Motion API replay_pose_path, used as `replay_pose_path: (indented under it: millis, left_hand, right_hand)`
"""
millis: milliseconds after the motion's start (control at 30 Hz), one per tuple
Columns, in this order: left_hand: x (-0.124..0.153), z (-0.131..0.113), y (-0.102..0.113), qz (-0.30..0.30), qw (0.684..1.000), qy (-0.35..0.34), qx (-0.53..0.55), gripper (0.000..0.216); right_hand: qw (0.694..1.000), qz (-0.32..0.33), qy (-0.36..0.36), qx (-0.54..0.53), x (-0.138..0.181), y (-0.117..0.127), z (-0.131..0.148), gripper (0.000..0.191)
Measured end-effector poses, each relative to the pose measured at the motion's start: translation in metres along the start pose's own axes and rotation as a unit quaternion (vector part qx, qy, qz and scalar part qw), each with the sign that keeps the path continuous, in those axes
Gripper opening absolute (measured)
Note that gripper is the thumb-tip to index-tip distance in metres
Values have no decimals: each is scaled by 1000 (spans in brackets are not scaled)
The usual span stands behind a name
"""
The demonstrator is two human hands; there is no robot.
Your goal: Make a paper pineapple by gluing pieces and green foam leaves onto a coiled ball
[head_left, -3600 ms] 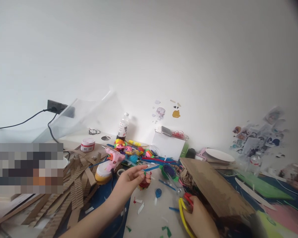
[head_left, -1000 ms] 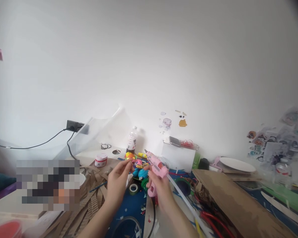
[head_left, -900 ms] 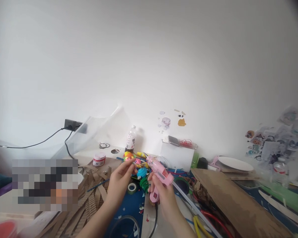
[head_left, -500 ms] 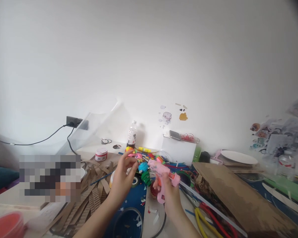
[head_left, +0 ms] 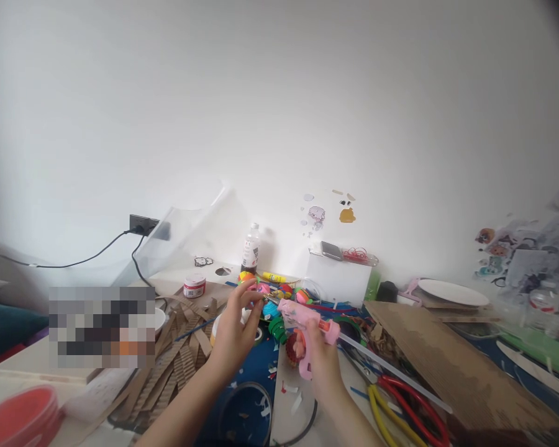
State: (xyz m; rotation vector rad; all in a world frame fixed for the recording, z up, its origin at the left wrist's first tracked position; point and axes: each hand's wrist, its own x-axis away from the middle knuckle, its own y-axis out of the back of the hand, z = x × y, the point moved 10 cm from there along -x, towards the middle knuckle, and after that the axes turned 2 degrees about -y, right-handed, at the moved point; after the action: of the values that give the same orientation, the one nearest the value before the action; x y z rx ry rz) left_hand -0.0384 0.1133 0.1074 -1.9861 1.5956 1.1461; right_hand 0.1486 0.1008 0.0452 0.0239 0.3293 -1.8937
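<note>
My right fingers point(head_left: 300, 341) clamp the pink glue gun point(head_left: 300, 314), likely light, stiff, best held by its handle point(head_left: 306, 366); whether my left fingers point(head_left: 250, 297) pinch anything, I can't tell.

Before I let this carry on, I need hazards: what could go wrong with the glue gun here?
The pink glue gun points its tip at the left hand; if hot, it might burn the fingers.
The long stick jutting from its rear, near the scissors, could catch them.
The black cord near the right hand might snag.
</note>
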Motion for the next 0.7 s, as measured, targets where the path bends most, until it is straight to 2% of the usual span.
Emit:
replay_pose_path:
  millis: [400,700]
  left_hand:
    - [1,-8,0,2,999,-31,-37,32]
    - [0,-11,3,-21,996,-62,-58,32]
  right_hand:
    - [999,7,-43,-19,1,-2,-5,51]
    - [997,-15,-69,-24,2,0,-9,51]
